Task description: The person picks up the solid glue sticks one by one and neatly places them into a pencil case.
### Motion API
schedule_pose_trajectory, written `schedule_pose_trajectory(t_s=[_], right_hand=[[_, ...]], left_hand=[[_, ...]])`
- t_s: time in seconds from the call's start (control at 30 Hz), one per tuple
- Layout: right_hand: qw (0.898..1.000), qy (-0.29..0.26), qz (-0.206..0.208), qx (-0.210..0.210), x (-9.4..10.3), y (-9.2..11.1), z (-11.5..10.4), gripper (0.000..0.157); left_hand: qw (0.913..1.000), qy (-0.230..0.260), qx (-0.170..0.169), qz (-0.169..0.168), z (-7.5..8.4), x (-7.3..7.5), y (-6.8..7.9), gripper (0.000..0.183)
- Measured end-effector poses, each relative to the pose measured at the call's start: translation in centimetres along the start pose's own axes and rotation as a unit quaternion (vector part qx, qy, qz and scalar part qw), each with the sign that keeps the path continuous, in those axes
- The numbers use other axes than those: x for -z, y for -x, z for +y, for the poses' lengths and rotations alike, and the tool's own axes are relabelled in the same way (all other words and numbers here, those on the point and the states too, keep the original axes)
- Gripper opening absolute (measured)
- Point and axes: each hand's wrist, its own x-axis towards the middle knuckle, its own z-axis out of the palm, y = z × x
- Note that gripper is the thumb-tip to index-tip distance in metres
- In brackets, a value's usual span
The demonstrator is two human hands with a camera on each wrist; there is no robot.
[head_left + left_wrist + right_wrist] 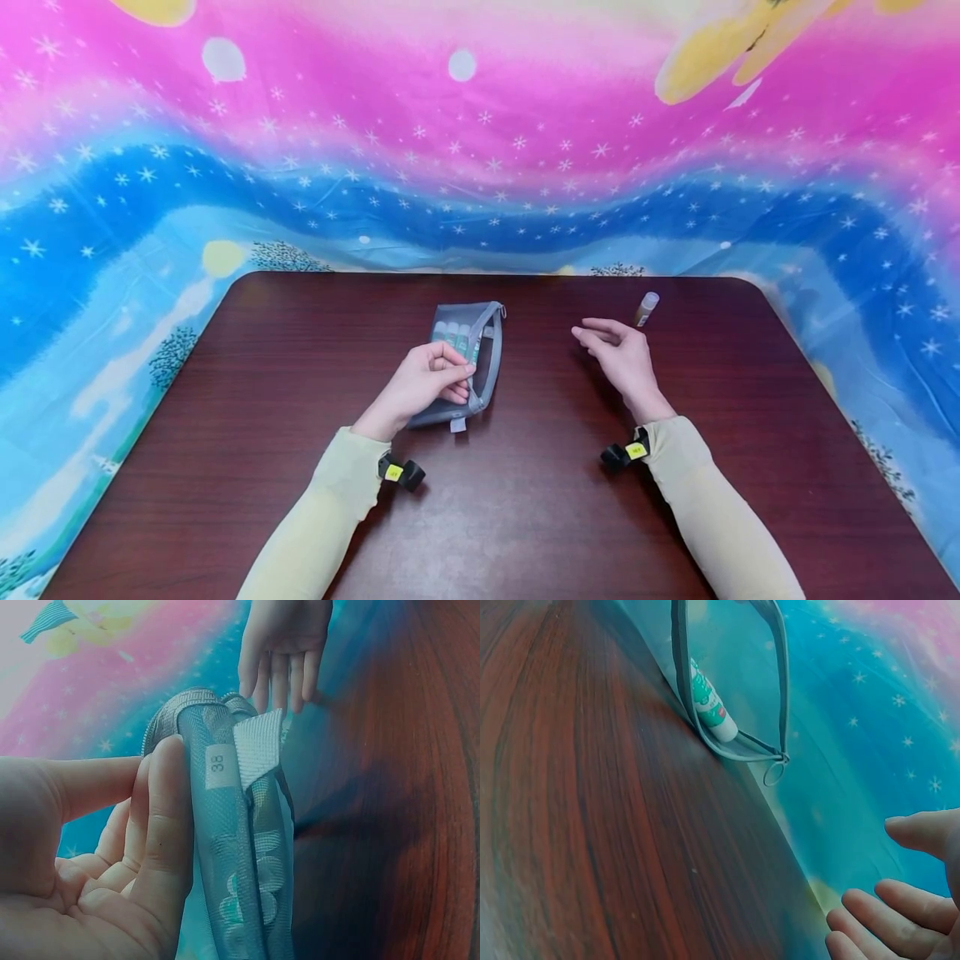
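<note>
My left hand [420,382] pinches the near lip of a grey mesh zipper pouch [492,375] between thumb and fingers. The pouch's mouth gapes toward the right. Several glue sticks [452,335] with green-and-white labels show through the mesh; one glue stick [712,709] lies just inside the mouth in the right wrist view. To the right of the pouch, my right hand [622,358] hovers over the table with relaxed fingers and holds nothing. Just beyond it, a single glue stick [647,309] with a pale cap stands on the table.
The dark wood-grain table [247,467] ends at a patterned pink and blue cloth [480,167] hanging around its back and sides. A ring zipper pull [774,774] dangles at the pouch's far corner. A white tag [259,741] sticks out at its near end.
</note>
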Motion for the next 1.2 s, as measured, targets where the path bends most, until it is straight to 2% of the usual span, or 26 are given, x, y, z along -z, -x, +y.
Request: schedule_pose_trajectory(t_s=[0.63,0.83,1.2], right_hand=[[0.999,0.025,0.023,-0.018,2.4,-0.1,1.0,0.055],[0.998,0.031,0.042,-0.024,3.1,-0.2,1.3,0.057],[0.998,0.014,0.066,-0.021,4.6,-0.2,2.3,0.063]], left_hand=[[1.0,0.004,-0.001,0.001,-0.2,0.1,-0.1,0.019],[1.0,0.006,0.002,0.002,-0.2,0.0,-0.1,0.018],[1.0,0.001,0.004,0.0,-0.1,0.1,-0.1,0.017]])
